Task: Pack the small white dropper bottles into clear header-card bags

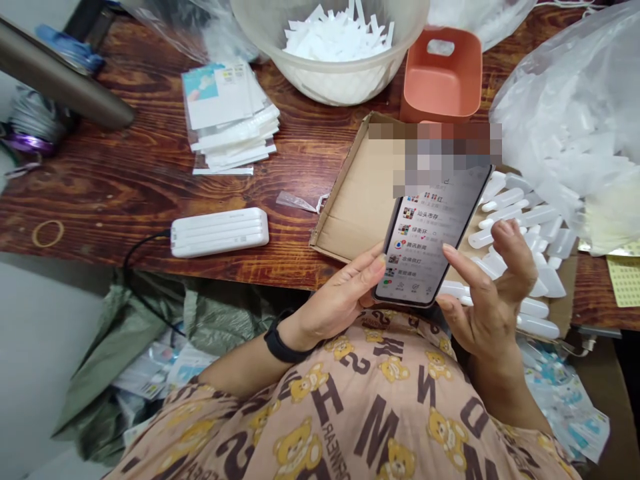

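Note:
My left hand grips a smartphone by its lower left side, and a dark band circles that wrist. The lit screen lists several chat entries with small icons; its upper part is blurred out. On the phone's right side, my right hand is open with its fingers apart. Its index fingertip lies at the right part of the screen, touching or just above it, and the thumb is close to the lower right edge. Behind the phone lies a shallow cardboard tray. White spatula-like plastic pieces are heaped at its right.
A bowl of white strips and an orange bin stand at the back. Packaged cards are stacked left of centre, above a white power bank with a black cable. A bulging clear plastic bag occupies the right.

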`<action>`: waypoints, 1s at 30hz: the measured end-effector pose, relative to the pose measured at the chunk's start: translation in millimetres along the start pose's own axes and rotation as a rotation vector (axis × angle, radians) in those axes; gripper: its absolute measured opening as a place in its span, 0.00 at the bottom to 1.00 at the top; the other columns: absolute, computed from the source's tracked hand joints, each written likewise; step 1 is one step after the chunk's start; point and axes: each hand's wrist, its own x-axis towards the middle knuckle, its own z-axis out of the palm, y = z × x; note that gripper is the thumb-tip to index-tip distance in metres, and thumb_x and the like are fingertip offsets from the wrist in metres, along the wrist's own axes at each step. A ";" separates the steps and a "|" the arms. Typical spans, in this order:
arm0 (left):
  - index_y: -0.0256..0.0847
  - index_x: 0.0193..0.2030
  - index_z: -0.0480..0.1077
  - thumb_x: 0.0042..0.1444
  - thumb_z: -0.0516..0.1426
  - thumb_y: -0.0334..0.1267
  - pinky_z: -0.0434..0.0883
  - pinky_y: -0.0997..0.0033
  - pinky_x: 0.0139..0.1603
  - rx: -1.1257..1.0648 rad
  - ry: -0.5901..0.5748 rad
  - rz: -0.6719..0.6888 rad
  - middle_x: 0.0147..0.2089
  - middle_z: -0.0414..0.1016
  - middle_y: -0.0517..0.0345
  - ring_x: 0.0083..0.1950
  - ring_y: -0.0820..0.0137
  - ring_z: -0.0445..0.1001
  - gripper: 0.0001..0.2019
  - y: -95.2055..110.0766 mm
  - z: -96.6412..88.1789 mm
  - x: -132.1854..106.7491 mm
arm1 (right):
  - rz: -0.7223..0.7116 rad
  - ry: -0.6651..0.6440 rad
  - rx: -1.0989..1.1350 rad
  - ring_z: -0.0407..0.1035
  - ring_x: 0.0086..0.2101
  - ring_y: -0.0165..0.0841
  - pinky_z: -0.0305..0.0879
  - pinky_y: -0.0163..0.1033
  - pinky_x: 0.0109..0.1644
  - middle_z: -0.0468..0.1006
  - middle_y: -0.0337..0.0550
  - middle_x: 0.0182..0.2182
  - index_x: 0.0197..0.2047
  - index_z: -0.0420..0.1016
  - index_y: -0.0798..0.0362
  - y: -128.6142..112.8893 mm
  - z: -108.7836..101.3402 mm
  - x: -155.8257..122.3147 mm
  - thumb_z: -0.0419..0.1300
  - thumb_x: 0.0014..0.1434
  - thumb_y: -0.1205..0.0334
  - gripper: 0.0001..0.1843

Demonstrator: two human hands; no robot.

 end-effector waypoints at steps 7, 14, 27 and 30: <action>0.55 0.63 0.82 0.65 0.70 0.49 0.77 0.63 0.69 -0.031 0.027 0.028 0.67 0.82 0.57 0.72 0.55 0.77 0.21 1.2 -2.1 -1.2 | -0.056 0.111 0.069 0.63 0.71 0.52 0.64 0.63 0.77 0.63 0.40 0.74 0.75 0.71 0.31 0.5 -1.9 -15.6 0.57 0.76 0.49 0.26; 0.54 0.61 0.83 0.65 0.70 0.48 0.80 0.72 0.60 -0.055 0.008 0.087 0.63 0.85 0.60 0.67 0.60 0.81 0.18 4.9 0.8 -3.1 | -0.123 -0.025 0.002 0.68 0.66 0.48 0.66 0.56 0.73 0.73 0.43 0.63 0.70 0.76 0.27 -4.7 -3.9 -25.0 0.58 0.75 0.49 0.23; 0.52 0.60 0.83 0.63 0.72 0.46 0.78 0.82 0.41 -0.033 0.119 0.218 0.58 0.87 0.60 0.52 0.70 0.86 0.19 17.7 -22.7 -29.8 | -0.133 0.012 0.139 0.64 0.72 0.48 0.62 0.56 0.76 0.67 0.43 0.73 0.73 0.73 0.33 -10.5 -0.9 -23.6 0.60 0.76 0.51 0.25; 0.51 0.63 0.81 0.65 0.70 0.46 0.80 0.80 0.41 -0.014 0.179 0.281 0.59 0.87 0.59 0.49 0.71 0.85 0.20 25.3 -36.6 -41.8 | -0.144 -0.018 0.164 0.63 0.73 0.48 0.59 0.56 0.78 0.67 0.43 0.74 0.74 0.72 0.33 -9.3 1.1 -24.8 0.62 0.74 0.54 0.27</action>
